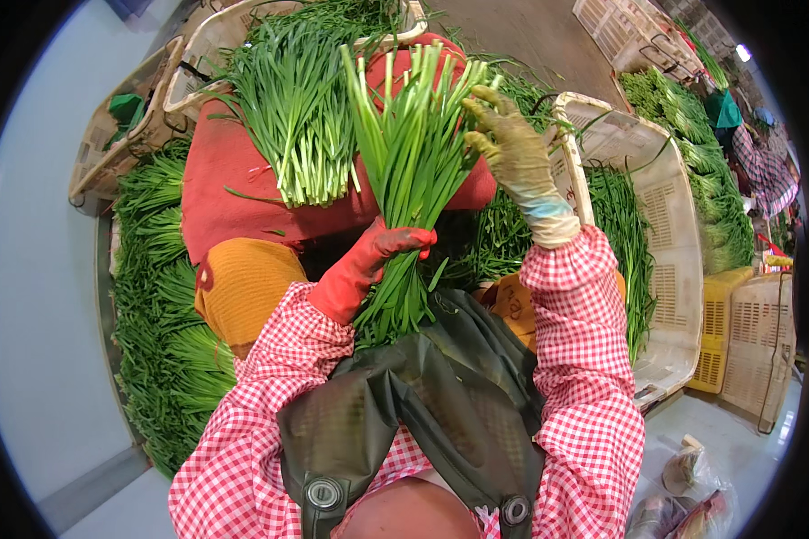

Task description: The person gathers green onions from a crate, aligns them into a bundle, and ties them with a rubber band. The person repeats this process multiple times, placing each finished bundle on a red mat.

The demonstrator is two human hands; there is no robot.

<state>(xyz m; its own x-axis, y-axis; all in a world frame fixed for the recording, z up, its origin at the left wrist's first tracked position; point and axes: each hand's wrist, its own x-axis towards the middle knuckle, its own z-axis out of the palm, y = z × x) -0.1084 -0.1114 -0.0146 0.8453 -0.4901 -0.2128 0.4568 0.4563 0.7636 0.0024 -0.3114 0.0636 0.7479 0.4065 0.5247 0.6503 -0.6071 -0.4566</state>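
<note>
My left hand [384,259], in a red rubber glove, is closed around the middle of a bunch of green garlic chives [414,141]. The pale cut ends point away from me and the leaf tips hang over my dark green apron [411,377]. My right hand [505,141], in a stained yellowish glove, is raised beside the stem ends at the right, fingers apart and holding nothing. Beyond my left hand, a pile of chives [303,128] lies on a red cloth [222,182], its cut ends towards me.
A white plastic crate [674,263] with chives stands at the right, another [202,47] at the upper left. Chive bunches [175,303] line the left side. Further right are a yellow crate [714,330], more greens [701,168] and a person in checked sleeves [762,162]. Plastic bags [694,485] lie lower right.
</note>
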